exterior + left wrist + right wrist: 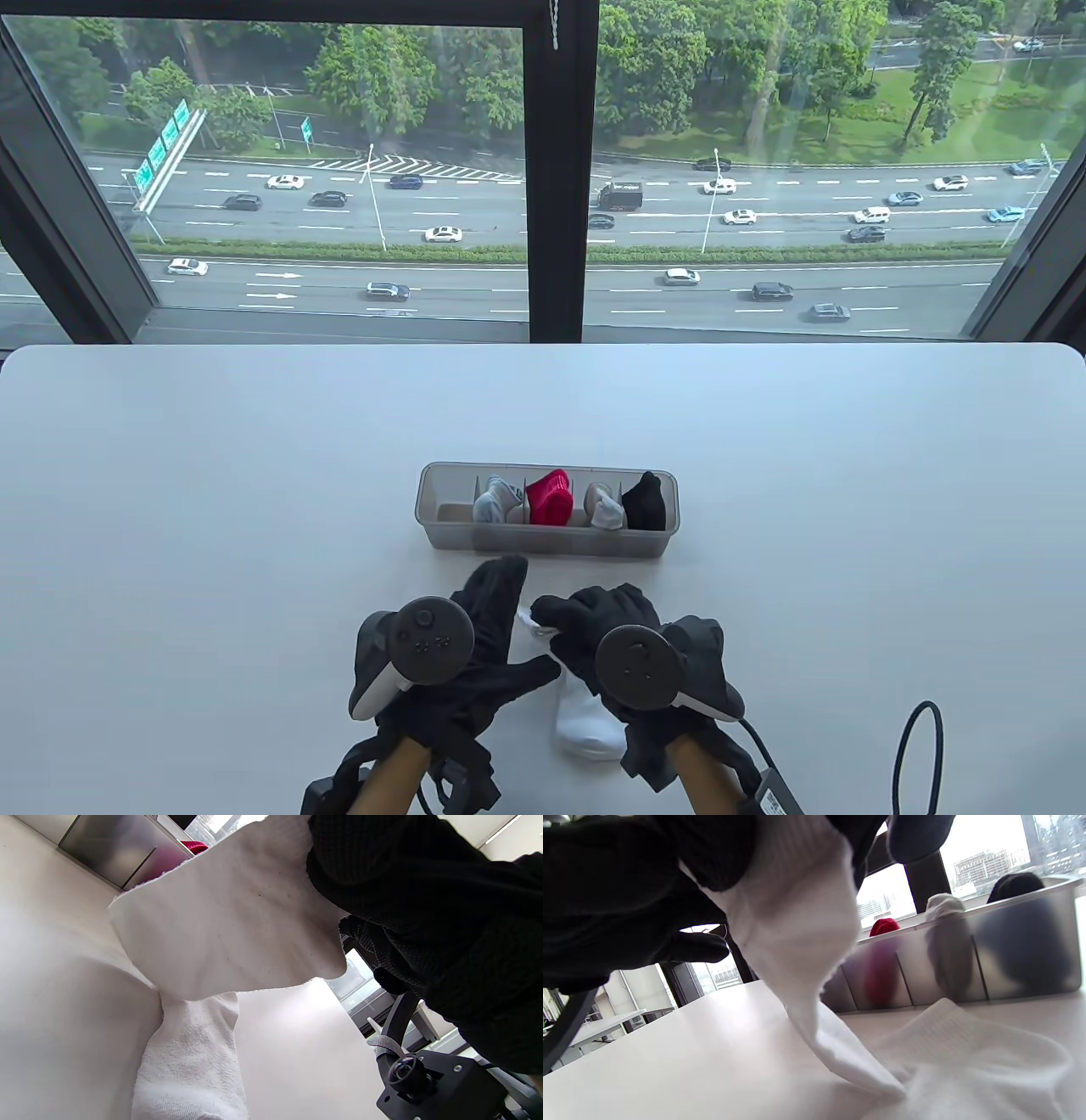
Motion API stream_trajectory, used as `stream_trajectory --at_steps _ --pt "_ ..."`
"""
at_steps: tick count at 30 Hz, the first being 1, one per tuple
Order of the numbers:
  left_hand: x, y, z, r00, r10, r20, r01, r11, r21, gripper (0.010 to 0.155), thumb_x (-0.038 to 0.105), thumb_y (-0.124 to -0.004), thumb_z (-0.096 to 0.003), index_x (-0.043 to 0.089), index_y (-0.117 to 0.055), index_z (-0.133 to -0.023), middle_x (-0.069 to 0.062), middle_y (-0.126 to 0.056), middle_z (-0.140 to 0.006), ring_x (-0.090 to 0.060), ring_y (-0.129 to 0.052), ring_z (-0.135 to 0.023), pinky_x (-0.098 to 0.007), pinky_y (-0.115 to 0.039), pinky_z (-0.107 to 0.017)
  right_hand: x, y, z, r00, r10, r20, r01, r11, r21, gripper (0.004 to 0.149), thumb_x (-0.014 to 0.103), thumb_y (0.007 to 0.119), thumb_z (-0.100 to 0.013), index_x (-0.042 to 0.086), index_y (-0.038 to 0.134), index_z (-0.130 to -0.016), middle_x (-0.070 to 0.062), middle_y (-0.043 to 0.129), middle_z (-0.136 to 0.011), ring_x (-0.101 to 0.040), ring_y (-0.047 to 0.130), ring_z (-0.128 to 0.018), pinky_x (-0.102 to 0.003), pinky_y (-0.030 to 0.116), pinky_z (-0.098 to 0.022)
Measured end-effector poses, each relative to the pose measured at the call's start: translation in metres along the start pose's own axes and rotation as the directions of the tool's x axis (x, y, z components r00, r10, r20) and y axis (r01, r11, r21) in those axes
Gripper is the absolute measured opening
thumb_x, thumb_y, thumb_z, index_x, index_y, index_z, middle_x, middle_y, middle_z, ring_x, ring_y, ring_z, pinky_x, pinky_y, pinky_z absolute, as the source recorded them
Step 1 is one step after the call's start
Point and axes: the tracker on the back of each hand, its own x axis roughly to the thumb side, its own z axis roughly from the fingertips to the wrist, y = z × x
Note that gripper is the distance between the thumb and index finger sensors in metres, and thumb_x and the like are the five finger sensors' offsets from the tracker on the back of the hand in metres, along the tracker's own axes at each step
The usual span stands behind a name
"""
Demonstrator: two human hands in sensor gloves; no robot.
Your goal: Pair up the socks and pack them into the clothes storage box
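A: Where's the white sock [584,717]?
B: On the bench [212,509], near the front edge, between the two hands and just in front of the storage box [441,531]. Its toe end lies flat; its cuff end is lifted.
A: Who has it?
B: The right hand [607,624] pinches the raised cuff, fingers curled into the fabric. The left hand [475,628] lies beside it with fingers stretched out straight towards the box; whether it touches the sock I cannot tell.
A: And the box?
B: Translucent grey, long, split by dividers. From the left: an end compartment with no sock visible, then a grey-white pair [496,499], a red pair [550,499], a grey-and-white pair [605,505], a black pair [646,501].
A: How does the sock look close up?
B: The left wrist view shows a smooth, thin cuff panel hanging above a fluffy terry foot. The right wrist view shows ribbed knit stretched down from the fingers [691,946] to a crumpled heap on the bench, with the box wall behind it. The table view hides most of that under the gloves.
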Motion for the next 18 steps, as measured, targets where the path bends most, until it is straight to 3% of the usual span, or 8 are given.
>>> stream_trajectory --at_steps 2,5,7,8,10,12,15,18 --pt "-0.001 0.001 0.002 0.999 -0.020 -0.050 0.024 0.996 0.081 0.064 0.026 -0.077 -0.0541 0.011 -0.048 -0.109 -0.011 -0.092 -0.081 -0.038 -0.089 -0.081 -0.062 -0.061 -0.073 -0.003 -0.003 0.001 1.000 -0.015 -0.012 0.014 1.000 -0.025 0.059 0.026 0.078 -0.056 0.017 0.052 -0.107 -0.006 0.078 -0.093 -0.025 0.087 -0.082 -0.062 0.061 -0.072" --pt "-0.007 0.004 0.004 0.997 -0.002 -0.073 0.010 0.994 0.110 0.042 0.025 -0.072 -0.0560 0.012 -0.073 -0.095 -0.014 -0.096 -0.071 -0.038 -0.094 -0.070 -0.062 -0.067 -0.067 -0.018 -0.005 0.004 0.986 -0.154 -0.062 0.150 0.987 -0.065 0.072 0.030 0.080 -0.055 0.007 0.044 -0.113 -0.011 0.078 -0.095 -0.026 0.088 -0.080 -0.061 0.062 -0.071" --pt "-0.008 0.003 0.002 0.998 0.034 -0.046 -0.029 0.995 0.100 0.040 0.028 -0.070 -0.0565 0.013 -0.073 -0.094 -0.012 -0.097 -0.072 -0.037 -0.096 -0.070 -0.062 -0.070 -0.066 -0.030 -0.003 0.005 0.960 -0.242 -0.137 0.243 0.970 -0.015 0.064 0.038 0.078 -0.055 0.013 0.056 -0.110 -0.013 0.078 -0.094 -0.030 0.086 -0.080 -0.064 0.059 -0.071" --pt "-0.008 0.002 0.002 0.998 0.045 -0.036 -0.042 0.996 0.083 0.041 0.031 -0.067 -0.0571 0.014 -0.072 -0.094 -0.012 -0.097 -0.076 -0.039 -0.096 -0.073 -0.061 -0.070 -0.066 -0.033 -0.002 0.006 0.949 -0.279 -0.148 0.282 0.959 -0.001 0.047 0.039 0.075 -0.057 0.022 0.068 -0.100 -0.015 0.077 -0.097 -0.033 0.085 -0.082 -0.065 0.059 -0.071" --pt "-0.008 -0.001 -0.002 0.992 0.128 -0.002 -0.128 0.992 0.020 0.041 0.031 -0.063 -0.0585 0.013 -0.068 -0.095 -0.015 -0.092 -0.087 -0.042 -0.092 -0.081 -0.061 -0.072 -0.065 -0.038 -0.002 0.006 0.900 -0.413 -0.139 0.415 0.910 -0.012 0.040 0.037 0.074 -0.058 0.024 0.069 -0.096 -0.019 0.078 -0.102 -0.042 0.087 -0.085 -0.065 0.062 -0.069" --pt "-0.006 -0.006 -0.008 0.971 0.239 -0.016 -0.239 0.971 0.017 0.042 0.030 -0.063 -0.0588 0.009 -0.067 -0.095 -0.013 -0.098 -0.078 -0.039 -0.100 -0.071 -0.058 -0.080 -0.058 -0.039 -0.007 0.007 0.855 -0.490 -0.171 0.482 0.872 -0.086 0.041 0.032 0.073 -0.059 0.016 0.066 -0.096 -0.013 0.091 -0.085 -0.030 0.097 -0.073 -0.059 0.068 -0.068" --pt "-0.007 -0.015 -0.025 0.966 0.205 -0.159 -0.212 0.977 -0.032 0.044 0.026 -0.061 -0.0590 0.005 -0.065 -0.098 -0.011 -0.100 -0.075 -0.037 -0.102 -0.066 -0.055 -0.084 -0.053 -0.043 -0.011 0.002 0.886 -0.367 -0.283 0.362 0.929 -0.072 0.052 0.029 0.075 -0.059 0.012 0.059 -0.105 -0.010 0.090 -0.080 -0.026 0.096 -0.066 -0.057 0.068 -0.067" --pt "-0.018 -0.035 -0.050 0.928 0.105 -0.358 -0.171 0.973 -0.158 0.047 0.023 -0.060 -0.0587 0.004 -0.059 -0.102 -0.017 -0.093 -0.085 -0.042 -0.097 -0.073 -0.055 -0.083 -0.055 -0.056 0.004 -0.015 0.894 -0.127 -0.430 0.184 0.978 0.096 0.064 0.029 0.079 -0.055 0.009 0.055 -0.111 -0.010 0.087 -0.084 -0.024 0.095 -0.070 -0.058 0.068 -0.069"
